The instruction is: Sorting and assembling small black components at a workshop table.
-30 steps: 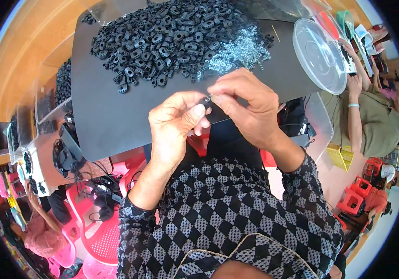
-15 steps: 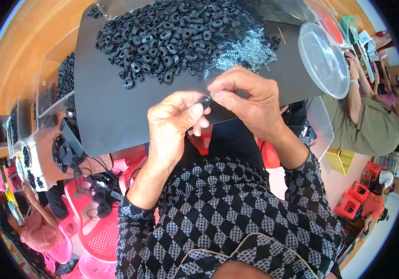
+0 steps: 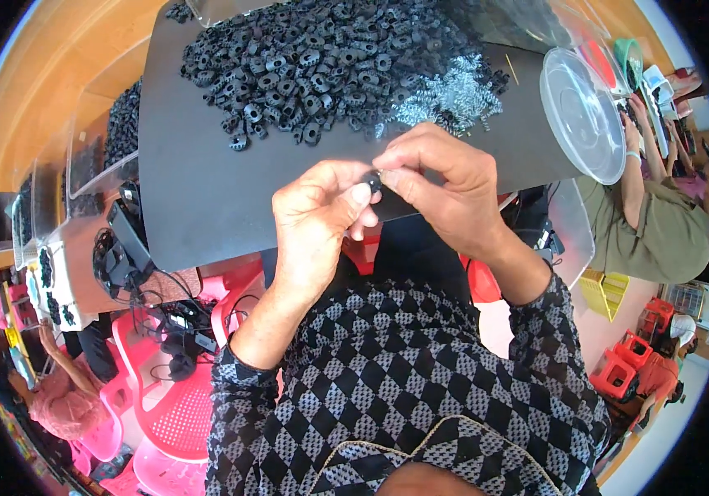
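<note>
Between the thumb and fingers of my left hand (image 3: 318, 217) is a small black plastic part (image 3: 374, 181). My right hand (image 3: 445, 183) pinches at the upper edge of that part, thumb against forefinger; whatever lies between those fingertips is too small to make out. Both hands are held over the near edge of the dark tabletop (image 3: 205, 190). Beyond them lies a big heap of similar black plastic parts (image 3: 296, 74). Small silvery metal springs (image 3: 453, 97) are piled at the heap's right side.
A round clear plastic lid (image 3: 583, 116) rests at the table's right end. Clear bins with black parts (image 3: 123, 124) stand on the left. Cables and black devices (image 3: 127, 256) crowd the left side. Pink chairs (image 3: 174, 413) stand below. A co-worker in green (image 3: 652, 223) sits at right.
The view has shifted slightly, so the table and heap sit a little to the right. Both hands keep nearly the same hold, fingertips together at the black part.
</note>
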`<state>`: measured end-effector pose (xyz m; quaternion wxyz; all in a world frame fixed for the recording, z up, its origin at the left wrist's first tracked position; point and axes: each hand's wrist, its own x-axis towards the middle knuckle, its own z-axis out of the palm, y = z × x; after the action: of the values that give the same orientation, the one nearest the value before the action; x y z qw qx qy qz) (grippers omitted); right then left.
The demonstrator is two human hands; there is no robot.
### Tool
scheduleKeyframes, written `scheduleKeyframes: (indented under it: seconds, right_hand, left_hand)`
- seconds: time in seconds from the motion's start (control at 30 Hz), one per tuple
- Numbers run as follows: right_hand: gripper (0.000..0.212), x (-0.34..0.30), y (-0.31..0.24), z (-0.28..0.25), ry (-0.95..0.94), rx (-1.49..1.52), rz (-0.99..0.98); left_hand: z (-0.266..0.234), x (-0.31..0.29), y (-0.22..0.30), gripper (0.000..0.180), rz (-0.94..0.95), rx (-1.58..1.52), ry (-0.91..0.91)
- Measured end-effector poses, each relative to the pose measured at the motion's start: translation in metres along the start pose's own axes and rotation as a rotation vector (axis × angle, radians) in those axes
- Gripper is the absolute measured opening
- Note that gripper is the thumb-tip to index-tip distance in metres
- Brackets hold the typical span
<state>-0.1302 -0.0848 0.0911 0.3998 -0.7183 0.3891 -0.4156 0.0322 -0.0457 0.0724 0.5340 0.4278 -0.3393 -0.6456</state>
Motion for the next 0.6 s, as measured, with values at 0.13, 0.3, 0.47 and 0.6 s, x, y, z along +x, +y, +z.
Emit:
scheduleKeyframes:
  seconds: [0.13, 0.3, 0.47, 0.6]
  right_hand:
    - [0.018, -0.002, -0.002, 0.007, 0.021, -0.149, -0.145]
    - [0.025, -0.015, -0.002, 0.021, 0.067, -0.032, -0.125]
    - [0.022, -0.010, -0.003, 0.023, 0.075, 0.064, -0.033]
    - [0.021, 0.002, 0.010, 0.014, 0.075, -0.048, -0.029]
  left_hand:
    - [-0.001, -0.004, -0.001, 0.015, 0.035, 0.014, 0.052]
    - [-0.001, -0.005, -0.003, 0.016, 0.116, -0.010, 0.054]
    - [-0.008, -0.007, -0.003, 0.019, 0.126, -0.049, 0.070]
    - [-0.017, -0.008, -0.003, 0.019, 0.133, 0.005, 0.092]
